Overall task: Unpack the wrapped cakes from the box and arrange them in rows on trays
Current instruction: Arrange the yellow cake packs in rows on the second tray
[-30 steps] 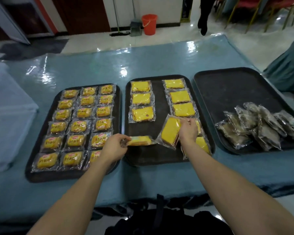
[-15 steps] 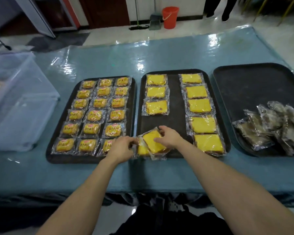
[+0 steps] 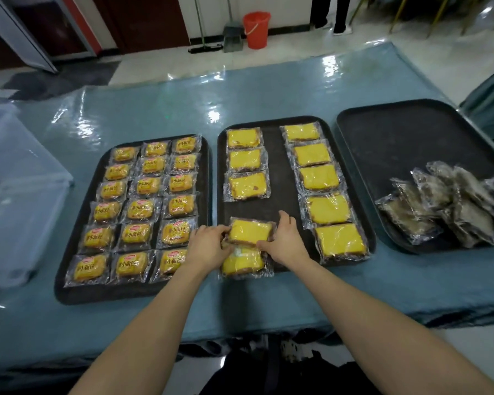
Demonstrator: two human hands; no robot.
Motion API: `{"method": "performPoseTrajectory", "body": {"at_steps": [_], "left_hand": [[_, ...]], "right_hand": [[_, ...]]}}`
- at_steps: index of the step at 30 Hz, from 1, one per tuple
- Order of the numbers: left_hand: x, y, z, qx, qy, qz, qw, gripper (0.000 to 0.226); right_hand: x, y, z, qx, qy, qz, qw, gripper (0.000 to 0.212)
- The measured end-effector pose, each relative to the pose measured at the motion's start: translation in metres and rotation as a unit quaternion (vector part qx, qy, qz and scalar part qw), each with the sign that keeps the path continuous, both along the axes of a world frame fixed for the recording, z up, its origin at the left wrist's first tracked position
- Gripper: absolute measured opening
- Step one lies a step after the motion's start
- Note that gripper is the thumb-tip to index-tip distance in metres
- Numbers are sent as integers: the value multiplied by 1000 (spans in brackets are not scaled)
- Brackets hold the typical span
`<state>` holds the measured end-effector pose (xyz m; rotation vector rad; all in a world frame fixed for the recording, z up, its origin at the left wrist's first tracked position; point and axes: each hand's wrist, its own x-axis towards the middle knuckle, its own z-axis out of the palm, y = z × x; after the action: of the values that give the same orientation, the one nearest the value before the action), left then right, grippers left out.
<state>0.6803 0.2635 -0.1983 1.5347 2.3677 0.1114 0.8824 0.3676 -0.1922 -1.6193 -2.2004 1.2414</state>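
Note:
Three black trays lie side by side on a blue table. On the middle tray (image 3: 274, 166), wrapped yellow cake slices form two columns. My left hand (image 3: 208, 246) and my right hand (image 3: 287, 240) both grip one wrapped yellow cake (image 3: 250, 232) at the near end of the left column. It partly overlaps another wrapped yellow cake (image 3: 244, 263) lying at the tray's front edge. The left tray (image 3: 206, 178) holds neat rows of small wrapped yellow buns (image 3: 143, 209).
The right tray (image 3: 397, 138) has a loose heap of wrapped brown cakes (image 3: 451, 203) at its near right. A clear plastic box (image 3: 15, 195) stands at the table's left. An orange bucket (image 3: 255, 29), a broom and a person's legs are on the floor beyond.
My right hand carried its cake from the right column over to the left column. Both hands now hold that cake lying flatter, above the other cake at the tray's front.

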Motion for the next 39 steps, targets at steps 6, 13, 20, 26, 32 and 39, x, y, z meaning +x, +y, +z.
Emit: {"method": "performPoseTrajectory", "body": {"at_steps": [6, 13, 20, 26, 32, 39], "left_hand": [[-4, 14, 1, -3, -13, 11, 1000, 38], [-17, 33, -15, 4, -3, -3, 1000, 57], [-23, 39, -23, 28, -25, 4, 999, 60], [-24, 45, -21, 46, -16, -2, 999, 59], [-29, 45, -21, 45, -36, -21, 998, 60], [-32, 26, -12, 73, -54, -17, 996, 34]], "right_hand": [[6, 10, -20, 20, -49, 56, 997, 77], [-10, 33, -33, 86, -67, 71, 992, 71], [-16, 42, -41, 111, -71, 75, 988, 68], [-21, 48, -41, 116, -75, 67, 988, 64], [-20, 46, -39, 121, -83, 71, 987, 65], [-5, 27, -32, 178, -91, 3, 980, 53]]}}
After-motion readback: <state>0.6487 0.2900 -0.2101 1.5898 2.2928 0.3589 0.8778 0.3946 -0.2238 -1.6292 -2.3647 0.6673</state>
